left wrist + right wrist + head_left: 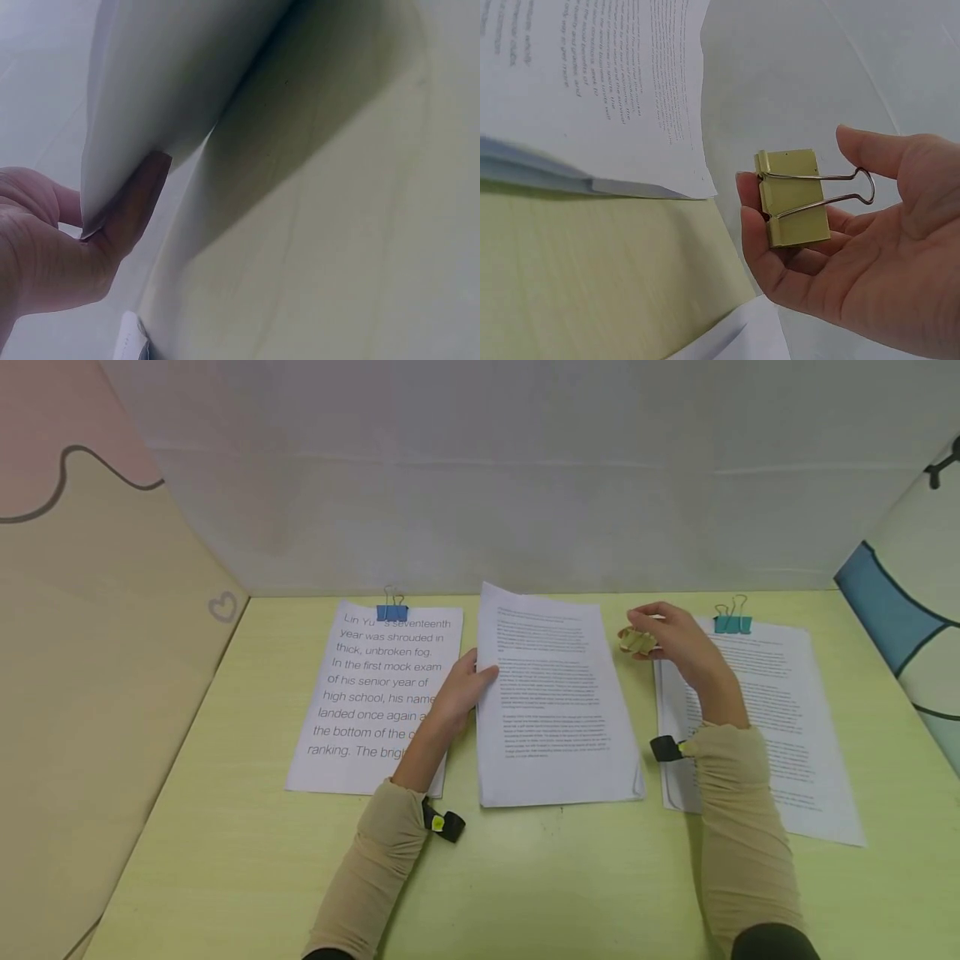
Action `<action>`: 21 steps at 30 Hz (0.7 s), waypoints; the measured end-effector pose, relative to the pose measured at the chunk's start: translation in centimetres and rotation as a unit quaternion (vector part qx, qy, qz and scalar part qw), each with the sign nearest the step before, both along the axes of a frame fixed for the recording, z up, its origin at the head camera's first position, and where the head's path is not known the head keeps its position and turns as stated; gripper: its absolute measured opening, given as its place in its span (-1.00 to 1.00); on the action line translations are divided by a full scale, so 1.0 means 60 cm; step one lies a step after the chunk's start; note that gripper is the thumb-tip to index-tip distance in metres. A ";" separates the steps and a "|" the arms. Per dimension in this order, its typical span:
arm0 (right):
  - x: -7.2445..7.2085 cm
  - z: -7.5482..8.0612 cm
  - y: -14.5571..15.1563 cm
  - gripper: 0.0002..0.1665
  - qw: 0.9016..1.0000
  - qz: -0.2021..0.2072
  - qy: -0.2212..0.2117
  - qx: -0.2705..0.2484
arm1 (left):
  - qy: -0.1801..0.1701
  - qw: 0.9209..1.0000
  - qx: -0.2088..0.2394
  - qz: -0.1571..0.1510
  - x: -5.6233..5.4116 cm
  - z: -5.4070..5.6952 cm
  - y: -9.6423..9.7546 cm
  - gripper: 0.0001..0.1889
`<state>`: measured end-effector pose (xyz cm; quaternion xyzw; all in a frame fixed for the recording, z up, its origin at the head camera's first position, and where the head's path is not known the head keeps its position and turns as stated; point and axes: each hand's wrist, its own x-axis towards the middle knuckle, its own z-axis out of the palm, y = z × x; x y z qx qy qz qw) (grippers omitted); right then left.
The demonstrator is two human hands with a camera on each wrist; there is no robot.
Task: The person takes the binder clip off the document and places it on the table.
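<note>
My left hand (461, 691) grips the left edge of the middle paper stack (551, 710), thumb on the printed top and fingers underneath. In the left wrist view that edge is lifted, with the sheets (169, 82) tilted above the table. A yellow-green binder clip (799, 199) lies in my right hand (877, 247), cradled by curled fingers, with its wire handles folded over one side. The thumb stands apart from the clip. Seen from the head, the right hand (678, 639) is just right of the middle stack's upper corner, over the right stack's upper left.
On the left lies a large-print stack (367, 693) under a blue binder clip (392, 612). To the right, another stack (780, 735) bears a teal binder clip (732, 624). A white wall (487, 518) rises behind the yellow-green table (555, 893).
</note>
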<state>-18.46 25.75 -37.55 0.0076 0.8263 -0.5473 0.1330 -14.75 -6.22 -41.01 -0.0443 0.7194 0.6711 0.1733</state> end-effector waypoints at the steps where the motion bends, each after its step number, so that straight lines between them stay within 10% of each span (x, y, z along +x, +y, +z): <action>1: 0.000 -0.002 0.000 -0.26 1.000 0.002 -0.005 0.006 | 0.000 1.000 -0.002 -0.002 0.000 -0.001 0.000 -0.52; 21: -0.003 -0.019 0.000 -0.19 0.995 0.056 -0.068 0.044 | -0.027 0.998 -0.057 -0.004 -0.002 -0.006 -0.007 -0.54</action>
